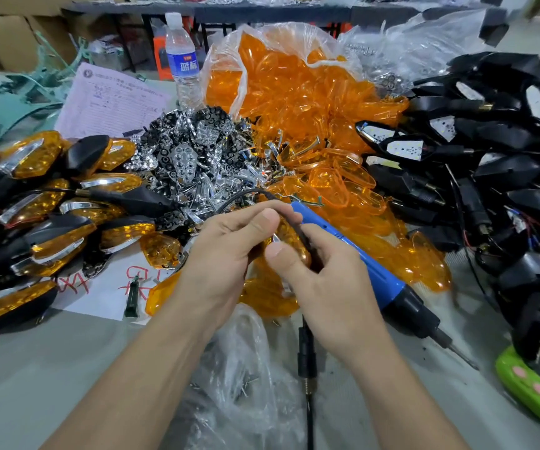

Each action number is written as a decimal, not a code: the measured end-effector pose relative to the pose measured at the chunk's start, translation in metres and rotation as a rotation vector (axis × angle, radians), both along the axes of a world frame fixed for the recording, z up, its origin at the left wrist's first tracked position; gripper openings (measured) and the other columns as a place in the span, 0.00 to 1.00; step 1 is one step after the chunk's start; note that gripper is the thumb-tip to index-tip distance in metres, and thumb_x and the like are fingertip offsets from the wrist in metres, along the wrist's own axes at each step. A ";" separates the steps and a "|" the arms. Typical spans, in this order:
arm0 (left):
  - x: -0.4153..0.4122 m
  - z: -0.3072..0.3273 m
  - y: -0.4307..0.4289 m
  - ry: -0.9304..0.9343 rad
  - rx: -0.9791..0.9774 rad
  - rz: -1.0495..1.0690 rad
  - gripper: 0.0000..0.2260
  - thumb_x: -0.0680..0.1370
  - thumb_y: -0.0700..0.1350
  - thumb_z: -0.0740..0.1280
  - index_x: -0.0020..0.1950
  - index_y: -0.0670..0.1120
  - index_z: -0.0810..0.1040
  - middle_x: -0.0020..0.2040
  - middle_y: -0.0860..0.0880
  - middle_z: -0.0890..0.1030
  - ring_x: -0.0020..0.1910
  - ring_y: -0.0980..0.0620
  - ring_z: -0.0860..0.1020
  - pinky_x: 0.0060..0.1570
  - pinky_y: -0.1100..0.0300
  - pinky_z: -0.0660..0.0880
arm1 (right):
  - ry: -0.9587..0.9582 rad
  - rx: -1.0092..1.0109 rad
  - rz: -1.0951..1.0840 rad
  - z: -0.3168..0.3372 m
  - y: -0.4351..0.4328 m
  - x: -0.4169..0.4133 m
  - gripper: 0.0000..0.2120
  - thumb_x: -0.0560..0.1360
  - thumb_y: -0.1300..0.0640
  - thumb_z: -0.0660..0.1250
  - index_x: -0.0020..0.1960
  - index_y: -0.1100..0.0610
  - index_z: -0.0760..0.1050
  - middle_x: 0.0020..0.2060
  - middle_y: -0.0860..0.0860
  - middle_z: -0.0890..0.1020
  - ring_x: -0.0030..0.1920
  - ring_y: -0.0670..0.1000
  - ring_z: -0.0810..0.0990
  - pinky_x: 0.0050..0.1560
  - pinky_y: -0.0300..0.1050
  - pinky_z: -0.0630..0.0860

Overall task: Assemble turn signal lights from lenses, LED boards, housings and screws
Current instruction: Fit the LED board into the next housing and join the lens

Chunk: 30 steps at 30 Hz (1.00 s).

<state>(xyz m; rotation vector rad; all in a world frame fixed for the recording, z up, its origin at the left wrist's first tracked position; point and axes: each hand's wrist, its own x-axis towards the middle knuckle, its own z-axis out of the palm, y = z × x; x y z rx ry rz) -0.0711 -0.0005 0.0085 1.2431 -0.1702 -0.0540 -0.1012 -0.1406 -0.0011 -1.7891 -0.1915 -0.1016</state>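
Note:
Both my hands hold one turn signal light [289, 237] with an orange lens at the table's middle. My left hand [229, 254] grips it from the left, thumb on top. My right hand [320, 277] pinches its right side, thumb pressed on the lens. The light's black stalk and cable [307, 355] hang down below my hands. A heap of orange lenses [301, 92] spills from a plastic bag behind. Chrome reflectors [190, 157] lie piled left of centre. Black housings with LED boards [489, 151] fill the right. Finished lights [44, 228] are stacked at the left.
A blue electric screwdriver [379, 274] lies on the table just right of my hands, tip pointing to the lower right. A water bottle [182, 60] stands at the back. A clear bag of screws [245, 378] lies near me. A green object [534, 388] sits at the lower right.

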 end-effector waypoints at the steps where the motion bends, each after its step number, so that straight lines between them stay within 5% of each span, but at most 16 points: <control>1: 0.000 0.000 -0.001 0.008 0.007 0.027 0.09 0.78 0.45 0.67 0.47 0.47 0.88 0.51 0.44 0.87 0.46 0.54 0.84 0.42 0.63 0.80 | 0.026 -0.037 0.017 0.000 0.000 0.000 0.14 0.69 0.38 0.72 0.50 0.44 0.79 0.35 0.41 0.82 0.35 0.44 0.79 0.40 0.50 0.79; 5: 0.000 -0.001 -0.003 0.026 0.055 0.158 0.08 0.79 0.43 0.70 0.45 0.51 0.89 0.48 0.47 0.87 0.45 0.51 0.84 0.40 0.58 0.83 | -0.034 -0.138 -0.129 -0.006 0.006 -0.003 0.20 0.68 0.44 0.75 0.58 0.37 0.74 0.46 0.36 0.84 0.44 0.41 0.83 0.43 0.38 0.78; 9: 0.000 -0.002 -0.003 0.058 0.118 0.260 0.10 0.81 0.41 0.70 0.46 0.52 0.89 0.46 0.48 0.88 0.41 0.50 0.83 0.40 0.54 0.81 | -0.123 -0.192 -0.200 -0.011 0.009 -0.005 0.18 0.73 0.46 0.72 0.61 0.38 0.74 0.45 0.38 0.84 0.44 0.44 0.83 0.48 0.50 0.81; 12: 0.000 0.002 0.001 0.092 0.064 0.142 0.08 0.76 0.47 0.71 0.49 0.52 0.90 0.50 0.47 0.88 0.43 0.52 0.85 0.38 0.59 0.82 | -0.102 -0.121 -0.188 -0.012 0.008 -0.004 0.17 0.75 0.48 0.71 0.62 0.34 0.77 0.48 0.35 0.85 0.48 0.41 0.84 0.52 0.48 0.82; 17: 0.004 0.004 0.015 0.113 0.016 -0.110 0.15 0.76 0.45 0.69 0.62 0.48 0.86 0.61 0.44 0.85 0.52 0.48 0.85 0.43 0.56 0.82 | -0.072 -0.006 -0.149 -0.008 0.000 0.001 0.19 0.76 0.52 0.69 0.67 0.46 0.81 0.50 0.42 0.87 0.51 0.47 0.85 0.54 0.57 0.82; 30: 0.005 0.001 0.018 0.031 -0.004 -0.080 0.14 0.71 0.39 0.73 0.55 0.48 0.88 0.51 0.45 0.88 0.47 0.50 0.86 0.43 0.53 0.84 | -0.047 -0.088 -0.126 -0.006 -0.008 0.002 0.20 0.80 0.54 0.71 0.71 0.47 0.78 0.58 0.41 0.85 0.60 0.43 0.83 0.63 0.49 0.79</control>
